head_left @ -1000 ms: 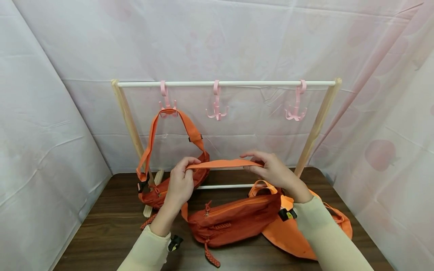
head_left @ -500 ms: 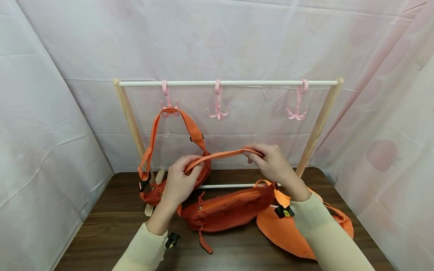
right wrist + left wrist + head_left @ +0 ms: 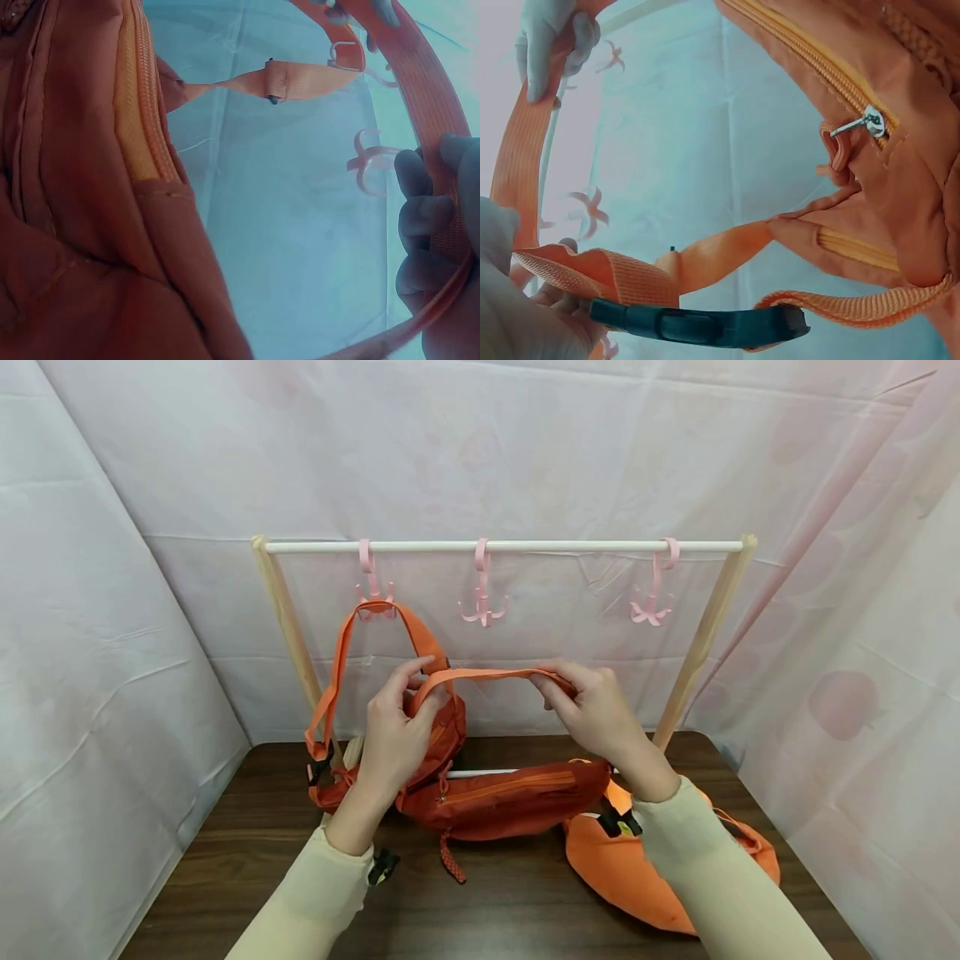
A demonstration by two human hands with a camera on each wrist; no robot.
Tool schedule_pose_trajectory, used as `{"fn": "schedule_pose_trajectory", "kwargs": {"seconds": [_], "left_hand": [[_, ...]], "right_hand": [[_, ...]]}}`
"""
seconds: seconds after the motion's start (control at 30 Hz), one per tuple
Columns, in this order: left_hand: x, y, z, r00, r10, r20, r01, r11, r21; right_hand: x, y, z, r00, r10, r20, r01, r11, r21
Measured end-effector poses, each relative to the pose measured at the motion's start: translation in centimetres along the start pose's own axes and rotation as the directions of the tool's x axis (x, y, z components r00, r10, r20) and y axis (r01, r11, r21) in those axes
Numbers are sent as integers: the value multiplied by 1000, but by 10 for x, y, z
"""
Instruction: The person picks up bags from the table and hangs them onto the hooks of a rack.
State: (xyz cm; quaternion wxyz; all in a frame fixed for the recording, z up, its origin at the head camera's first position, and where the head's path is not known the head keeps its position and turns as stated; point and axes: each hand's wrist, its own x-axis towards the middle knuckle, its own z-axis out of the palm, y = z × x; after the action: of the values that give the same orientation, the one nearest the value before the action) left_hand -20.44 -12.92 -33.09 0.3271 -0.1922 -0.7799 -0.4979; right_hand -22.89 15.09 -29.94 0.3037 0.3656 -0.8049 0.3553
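A rust-red waist bag (image 3: 510,810) hangs tilted over the table by its orange strap (image 3: 487,674), which both hands stretch in an arch. My left hand (image 3: 392,731) grips the strap's left part between thumb and fingers. At the other end my right hand (image 3: 600,710) pinches it, fingers curled round the webbing in the right wrist view. Near the left hand, a black buckle (image 3: 705,327) joins the strap to the bag in the left wrist view. A similar waist bag (image 3: 446,735) hangs by its strap from the left pink hook (image 3: 372,581), partly hidden behind the left hand.
A white rail (image 3: 577,546) on wooden posts (image 3: 697,652) carries the middle pink hook (image 3: 482,597) and the right pink hook (image 3: 651,602), neither bearing a bag. A brighter orange bag (image 3: 630,881) lies on the dark wooden table (image 3: 495,918) at right, partly under the right forearm.
Both hands have risen, lifting the strap and bag upward and towards the rack. The strap has gone from nearly flat to arched. The hung bag stays in place.
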Motion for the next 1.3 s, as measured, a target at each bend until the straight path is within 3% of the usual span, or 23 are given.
{"fn": "schedule_pose_trajectory", "kwargs": {"seconds": [0.23,0.43,0.67,0.93,1.13,1.3], "left_hand": [[20,3,1,994,90,-69,-91,996,-1],[34,7,0,988,116,-106,-116,993,11],[47,11,0,985,112,-129,-113,994,4],[64,11,0,974,121,-194,-112,992,56],[80,14,1,970,123,-211,-93,985,146],[92,15,3,973,88,-215,-35,971,237]], "right_hand": [[12,-6,0,999,-14,-41,11,998,-56],[20,-10,2,998,-6,-66,-1,995,-103],[27,-13,4,997,-10,-83,-3,989,-147],[39,-18,9,993,-36,-108,13,978,-207],[50,-21,12,992,-35,-123,4,970,-245],[59,-24,15,992,-4,-123,-29,963,-267]]}}
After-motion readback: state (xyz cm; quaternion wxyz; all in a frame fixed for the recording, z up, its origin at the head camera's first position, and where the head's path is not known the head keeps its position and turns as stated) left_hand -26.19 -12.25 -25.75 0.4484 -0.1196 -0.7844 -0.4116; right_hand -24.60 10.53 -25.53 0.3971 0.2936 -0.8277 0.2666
